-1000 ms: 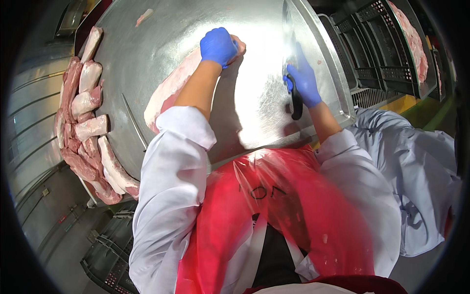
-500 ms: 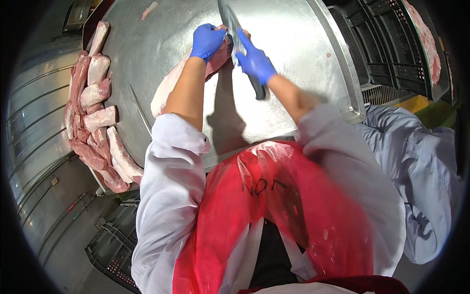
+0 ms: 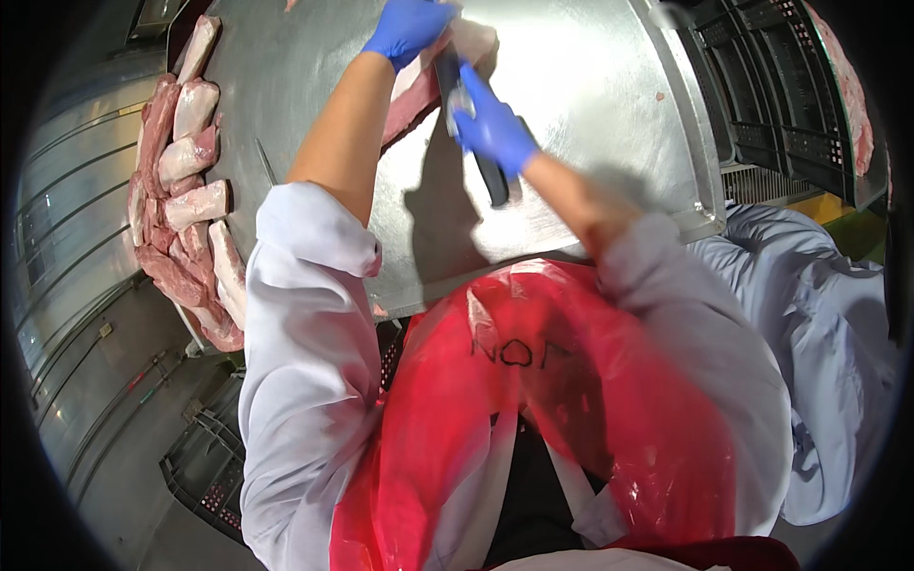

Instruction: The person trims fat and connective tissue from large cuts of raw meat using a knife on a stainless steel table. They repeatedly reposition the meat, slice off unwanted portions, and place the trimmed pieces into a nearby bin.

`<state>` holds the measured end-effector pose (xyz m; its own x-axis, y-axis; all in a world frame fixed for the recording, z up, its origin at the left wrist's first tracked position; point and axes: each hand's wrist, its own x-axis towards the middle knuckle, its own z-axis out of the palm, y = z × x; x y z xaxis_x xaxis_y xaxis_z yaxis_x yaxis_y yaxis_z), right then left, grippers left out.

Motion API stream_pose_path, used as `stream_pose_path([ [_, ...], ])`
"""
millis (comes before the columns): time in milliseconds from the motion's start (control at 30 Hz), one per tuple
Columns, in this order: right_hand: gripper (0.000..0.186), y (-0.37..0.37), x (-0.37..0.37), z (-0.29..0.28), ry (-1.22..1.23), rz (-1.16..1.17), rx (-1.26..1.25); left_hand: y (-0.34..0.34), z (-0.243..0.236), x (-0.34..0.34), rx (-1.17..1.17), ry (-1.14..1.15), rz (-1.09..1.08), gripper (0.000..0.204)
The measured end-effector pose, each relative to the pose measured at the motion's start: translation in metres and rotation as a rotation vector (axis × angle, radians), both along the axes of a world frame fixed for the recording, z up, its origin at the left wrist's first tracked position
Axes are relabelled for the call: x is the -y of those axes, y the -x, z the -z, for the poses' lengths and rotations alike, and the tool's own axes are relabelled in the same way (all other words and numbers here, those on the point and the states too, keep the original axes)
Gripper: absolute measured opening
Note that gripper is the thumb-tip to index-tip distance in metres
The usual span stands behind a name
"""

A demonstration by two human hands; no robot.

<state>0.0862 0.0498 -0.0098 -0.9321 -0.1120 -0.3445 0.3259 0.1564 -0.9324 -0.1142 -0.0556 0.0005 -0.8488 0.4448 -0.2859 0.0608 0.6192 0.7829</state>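
Since the earlier frame the right hand (image 3: 493,128) has swung in from the right side of the steel tabletop (image 3: 609,124) to meet the left hand (image 3: 407,27) near the far edge, so the cut now looks under way. The slab of meat (image 3: 424,81) lies there, long and pale with a pink-red lean side, the left hand's grip pressed down over its far end. The right hand's grip is wrapped tight on the dark-handled knife (image 3: 481,157), its blade laid against the slab; trimmed pieces (image 3: 186,205) line the tabletop's left edge.
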Motion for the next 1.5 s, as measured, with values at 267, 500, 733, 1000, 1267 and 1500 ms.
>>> stream_pose_path([
  [267,0.077,-0.018,0.029,0.037,-0.076,0.040,-0.283,0.002,-0.013,0.011,0.100,-0.185,-0.066,0.026],
  [500,0.076,0.001,0.044,0.005,-0.013,-0.025,-0.067,0.015,-0.009,0.031,0.274,-0.473,-0.163,0.019],
  [733,0.078,0.044,0.056,0.018,-0.177,-0.103,0.027,0.002,-0.055,0.009,0.212,-0.410,0.005,0.018],
  [1000,0.080,0.038,0.087,0.024,-0.303,-0.013,-0.124,0.008,-0.071,0.013,0.396,-0.595,-0.079,0.018],
  [1267,0.076,0.002,0.107,-0.005,-0.129,-0.173,0.002,-0.014,-0.123,0.031,0.367,-0.852,-0.281,0.016],
  [1500,0.083,-0.046,0.150,0.036,-0.232,-0.065,-0.394,0.007,-0.147,0.069,0.502,-1.123,-0.143,0.009],
])
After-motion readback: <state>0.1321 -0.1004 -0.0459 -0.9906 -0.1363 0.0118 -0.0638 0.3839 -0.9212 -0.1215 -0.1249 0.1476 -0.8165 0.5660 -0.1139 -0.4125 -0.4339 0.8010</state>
